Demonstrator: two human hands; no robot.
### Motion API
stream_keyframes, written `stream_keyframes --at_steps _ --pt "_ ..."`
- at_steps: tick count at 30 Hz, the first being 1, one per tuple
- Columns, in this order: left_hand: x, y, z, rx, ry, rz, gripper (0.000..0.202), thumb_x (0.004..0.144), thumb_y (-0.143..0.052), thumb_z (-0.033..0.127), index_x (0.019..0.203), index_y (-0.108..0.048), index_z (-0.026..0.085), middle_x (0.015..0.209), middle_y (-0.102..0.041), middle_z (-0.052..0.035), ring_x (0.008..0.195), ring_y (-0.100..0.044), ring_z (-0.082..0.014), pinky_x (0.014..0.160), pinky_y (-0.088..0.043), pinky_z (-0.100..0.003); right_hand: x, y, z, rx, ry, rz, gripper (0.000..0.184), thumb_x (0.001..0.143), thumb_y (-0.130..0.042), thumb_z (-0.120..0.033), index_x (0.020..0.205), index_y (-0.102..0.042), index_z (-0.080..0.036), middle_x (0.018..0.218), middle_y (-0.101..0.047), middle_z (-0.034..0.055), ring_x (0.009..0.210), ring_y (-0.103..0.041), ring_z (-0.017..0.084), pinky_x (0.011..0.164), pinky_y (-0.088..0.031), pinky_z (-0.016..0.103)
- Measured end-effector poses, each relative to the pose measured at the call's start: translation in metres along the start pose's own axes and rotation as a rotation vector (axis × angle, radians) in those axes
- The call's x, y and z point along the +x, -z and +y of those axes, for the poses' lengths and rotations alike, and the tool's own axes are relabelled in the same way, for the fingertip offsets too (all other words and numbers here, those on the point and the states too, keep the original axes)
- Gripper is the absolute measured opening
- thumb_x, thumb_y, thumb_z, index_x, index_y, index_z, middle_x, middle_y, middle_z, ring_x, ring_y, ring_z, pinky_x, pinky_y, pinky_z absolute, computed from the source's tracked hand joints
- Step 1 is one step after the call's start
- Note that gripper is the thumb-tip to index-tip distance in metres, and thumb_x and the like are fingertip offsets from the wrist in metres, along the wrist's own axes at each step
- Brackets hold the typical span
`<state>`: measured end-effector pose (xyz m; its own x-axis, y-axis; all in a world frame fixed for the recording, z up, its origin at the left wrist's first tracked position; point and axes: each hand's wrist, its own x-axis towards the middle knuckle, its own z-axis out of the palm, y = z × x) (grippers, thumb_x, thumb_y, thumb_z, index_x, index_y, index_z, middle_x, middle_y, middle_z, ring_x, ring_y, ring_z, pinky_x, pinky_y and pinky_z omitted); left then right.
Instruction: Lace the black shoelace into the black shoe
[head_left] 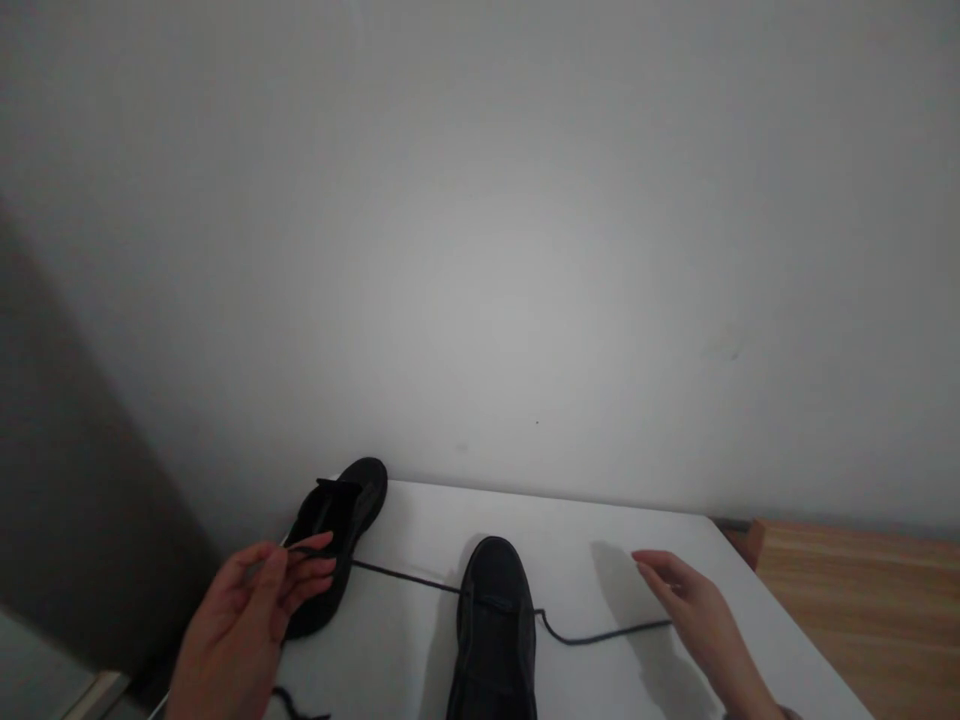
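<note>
A black shoe (495, 640) stands in the lower middle of the white tabletop, toe pointing away from me. A black shoelace (405, 575) crosses its front and comes out on both sides. On the left, my left hand (244, 610) is closed, pinching the lace between thumb and fingers; a loose lace end hangs below it. Behind that hand sits a second black shoe (367, 480), partly covered by my fingers. To the right, my right hand (694, 615) has its fingers drawn together, and the other stretch of lace runs up to it; the exact grip is hidden.
The white tabletop (570, 515) meets a pale wall (510, 250) at the back. A wooden surface (862, 600) lies beyond its right edge. At the lower left is a pale object edge (97, 695), beside a dark grey area.
</note>
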<state>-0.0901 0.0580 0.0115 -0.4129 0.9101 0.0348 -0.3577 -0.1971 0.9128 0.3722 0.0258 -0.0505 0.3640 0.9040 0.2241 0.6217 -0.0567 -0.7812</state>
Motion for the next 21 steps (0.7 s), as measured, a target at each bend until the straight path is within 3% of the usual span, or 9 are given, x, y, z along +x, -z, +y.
stream_keyframes --at_steps 2,4,7,9,14,16,18,21 --pt "0.001 0.004 0.009 -0.006 -0.063 0.019 0.049 0.057 -0.091 0.053 0.082 -0.062 0.024 0.079 -0.082 0.0022 0.062 -0.075 -0.0139 0.060 -0.064 -0.017 0.001 0.017 0.022 -0.105 -0.008 0.055 0.038 0.077 -0.056 -0.053 0.087 -0.075 -0.021 0.089 -0.081 0.0133 0.077 -0.075 0.033 0.068 -0.058 0.043" --pt "0.000 0.007 0.016 0.001 -0.108 0.019 0.035 0.069 -0.086 0.049 0.082 -0.063 0.026 0.079 -0.082 0.0055 0.063 -0.074 -0.0124 0.063 -0.064 -0.017 0.002 0.029 0.041 -0.184 0.019 0.057 0.035 0.075 -0.055 -0.047 0.087 -0.076 -0.023 0.092 -0.081 0.0124 0.078 -0.075 0.033 0.073 -0.058 0.045" --pt "-0.004 0.007 0.026 0.019 -0.125 0.017 0.010 0.089 -0.071 0.036 0.083 -0.064 0.031 0.080 -0.080 0.0129 0.070 -0.074 -0.0096 0.074 -0.064 -0.017 0.000 0.036 0.059 -0.261 0.100 0.001 0.034 0.073 -0.053 -0.037 0.090 -0.079 -0.024 0.100 -0.081 0.0103 0.093 -0.074 0.034 0.087 -0.056 0.047" --pt "-0.007 0.005 0.033 0.033 -0.121 0.040 0.012 0.093 -0.066 0.033 0.080 -0.065 0.034 0.078 -0.079 0.0164 0.072 -0.072 -0.0090 0.074 -0.064 -0.018 -0.001 0.035 0.066 -0.302 0.146 -0.040 0.033 0.072 -0.053 -0.032 0.090 -0.080 -0.025 0.099 -0.082 0.0088 0.094 -0.074 0.034 0.089 -0.055 0.048" --pt "-0.008 0.002 0.048 0.089 -0.125 0.079 0.018 0.086 -0.072 0.027 0.075 -0.065 0.038 0.074 -0.077 0.0228 0.072 -0.071 -0.0105 0.075 -0.065 -0.022 -0.005 0.027 0.067 -0.344 0.220 -0.075 0.022 0.077 -0.055 -0.028 0.078 -0.077 -0.027 0.086 -0.079 0.0091 0.083 -0.072 0.031 0.081 -0.055 0.044" --pt "-0.001 0.007 0.048 0.114 -0.155 0.105 0.016 0.086 -0.072 0.030 0.073 -0.066 0.037 0.072 -0.077 0.0216 0.069 -0.072 -0.0116 0.072 -0.066 -0.026 -0.007 0.025 0.064 -0.335 0.236 -0.059 0.020 0.078 -0.055 -0.030 0.073 -0.074 -0.025 0.079 -0.076 0.0097 0.077 -0.071 0.031 0.076 -0.055 0.043" --pt "0.008 0.015 0.047 0.099 -0.181 0.139 0.018 0.088 -0.071 0.036 0.070 -0.066 0.035 0.068 -0.077 0.0196 0.063 -0.071 -0.0106 0.065 -0.066 -0.024 -0.008 0.023 0.058 -0.311 0.243 -0.024 0.016 0.077 -0.055 -0.030 0.072 -0.069 -0.024 0.076 -0.073 0.0089 0.073 -0.069 0.029 0.073 -0.055 0.043" --pt "0.020 0.026 0.047 0.056 -0.182 0.130 0.016 0.088 -0.072 0.038 0.073 -0.068 0.036 0.071 -0.078 0.0195 0.065 -0.071 -0.0080 0.068 -0.066 -0.020 -0.005 0.024 0.044 -0.258 0.228 0.064 0.013 0.079 -0.055 -0.034 0.080 -0.062 -0.024 0.064 -0.066 0.0038 0.059 -0.065 0.025 0.061 -0.054 0.039"
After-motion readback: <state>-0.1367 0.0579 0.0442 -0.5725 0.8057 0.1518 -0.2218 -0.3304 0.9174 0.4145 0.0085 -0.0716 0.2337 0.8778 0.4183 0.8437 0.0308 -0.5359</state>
